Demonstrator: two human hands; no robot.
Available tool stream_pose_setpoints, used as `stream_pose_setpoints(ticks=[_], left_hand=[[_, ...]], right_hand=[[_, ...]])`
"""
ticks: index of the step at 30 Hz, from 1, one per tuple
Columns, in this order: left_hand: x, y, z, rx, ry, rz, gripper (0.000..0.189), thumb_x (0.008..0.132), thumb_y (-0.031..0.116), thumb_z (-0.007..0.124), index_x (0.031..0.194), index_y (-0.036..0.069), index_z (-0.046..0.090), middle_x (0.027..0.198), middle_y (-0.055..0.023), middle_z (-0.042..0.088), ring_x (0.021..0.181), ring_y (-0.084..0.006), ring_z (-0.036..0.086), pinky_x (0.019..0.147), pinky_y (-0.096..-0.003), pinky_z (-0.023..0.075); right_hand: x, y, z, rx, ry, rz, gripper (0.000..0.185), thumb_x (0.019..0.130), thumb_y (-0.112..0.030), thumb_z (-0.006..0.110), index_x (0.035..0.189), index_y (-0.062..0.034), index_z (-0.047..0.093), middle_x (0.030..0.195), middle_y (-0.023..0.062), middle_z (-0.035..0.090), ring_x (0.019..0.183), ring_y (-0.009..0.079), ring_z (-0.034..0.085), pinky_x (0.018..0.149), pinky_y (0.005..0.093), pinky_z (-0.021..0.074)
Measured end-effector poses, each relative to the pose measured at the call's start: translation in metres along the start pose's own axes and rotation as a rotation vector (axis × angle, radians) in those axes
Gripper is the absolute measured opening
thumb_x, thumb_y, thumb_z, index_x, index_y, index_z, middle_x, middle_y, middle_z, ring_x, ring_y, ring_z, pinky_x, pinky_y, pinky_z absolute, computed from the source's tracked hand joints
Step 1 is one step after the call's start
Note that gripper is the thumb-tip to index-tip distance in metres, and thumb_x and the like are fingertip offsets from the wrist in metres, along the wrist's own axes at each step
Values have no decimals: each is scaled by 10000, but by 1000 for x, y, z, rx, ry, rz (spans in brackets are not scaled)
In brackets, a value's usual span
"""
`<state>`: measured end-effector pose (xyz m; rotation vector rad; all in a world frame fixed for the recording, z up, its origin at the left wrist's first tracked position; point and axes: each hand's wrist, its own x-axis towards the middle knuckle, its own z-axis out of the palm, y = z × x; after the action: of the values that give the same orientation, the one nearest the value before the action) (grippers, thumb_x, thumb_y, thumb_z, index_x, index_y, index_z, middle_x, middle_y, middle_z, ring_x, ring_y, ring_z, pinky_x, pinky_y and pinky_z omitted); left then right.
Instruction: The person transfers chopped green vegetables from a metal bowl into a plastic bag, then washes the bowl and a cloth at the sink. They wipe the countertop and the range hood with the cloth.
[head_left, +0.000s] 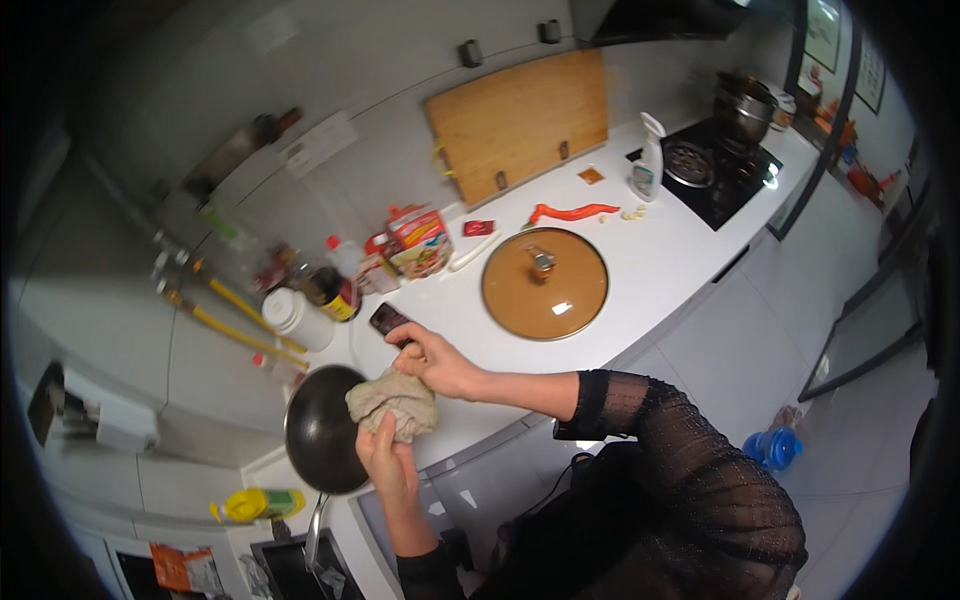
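Observation:
A crumpled beige cloth is held up in front of me above the counter's corner. My left hand grips its lower side, with the thumb over the fabric. At its upper edge is my right hand, whose index finger extends by a dark phone-like device; whether the finger touches the device I cannot tell. Beside the cloth, on the left, a black frying pan with a metal handle rests partly hidden behind the cloth and my left hand. A round glass lid with a brown surface lies farther right on the white counter.
Bottles, a white canister and food packets line the wall. A red chili pepper, garlic cloves and a spray bottle stand or lie near the black cooktop. A wooden board leans behind. A yellow bottle lies near the sink.

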<state>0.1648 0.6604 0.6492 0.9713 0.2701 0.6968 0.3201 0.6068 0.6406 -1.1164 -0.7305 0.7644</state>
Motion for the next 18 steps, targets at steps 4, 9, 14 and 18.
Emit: stream_pose_setpoints(ticks=[4, 9, 14, 18], left_hand=[[53, -57, 73, 85, 5, -111, 322, 912, 33, 523, 1217, -35, 446, 1187, -127, 530, 1083, -202, 539, 917, -338, 449], [101, -118, 145, 159, -200, -150, 397, 913, 50, 518, 1288, 2, 397, 1192, -119, 512, 1074, -195, 530, 922, -325, 439], [134, -187, 210, 61, -395, -335, 384, 920, 74, 508, 1281, -15, 413, 1185, -127, 519, 1062, -181, 522, 915, -307, 431], [133, -233, 272, 48, -538, -463, 350, 924, 110, 532, 1240, -11, 441, 1130, -113, 548, 1015, -158, 531, 879, -284, 437]], right_hand=[[-12, -25, -103, -30, 49, -29, 608, 885, -304, 622, 1323, -44, 289, 1068, 100, 499, 875, 158, 563, 765, 294, 460], [-33, -54, -189, -257, 128, -78, 822, 736, -320, 769, 1356, -54, 299, 1063, 112, 519, 974, 200, 543, 886, 327, 428], [-76, -76, -260, -321, 518, -43, 548, 781, -114, 693, 1266, -51, 444, 1041, 136, 582, 969, 202, 565, 837, 315, 462], [-121, -102, -310, -546, 807, 31, 415, 840, -55, 600, 1235, -68, 475, 1040, 183, 611, 956, 221, 595, 828, 339, 473]])
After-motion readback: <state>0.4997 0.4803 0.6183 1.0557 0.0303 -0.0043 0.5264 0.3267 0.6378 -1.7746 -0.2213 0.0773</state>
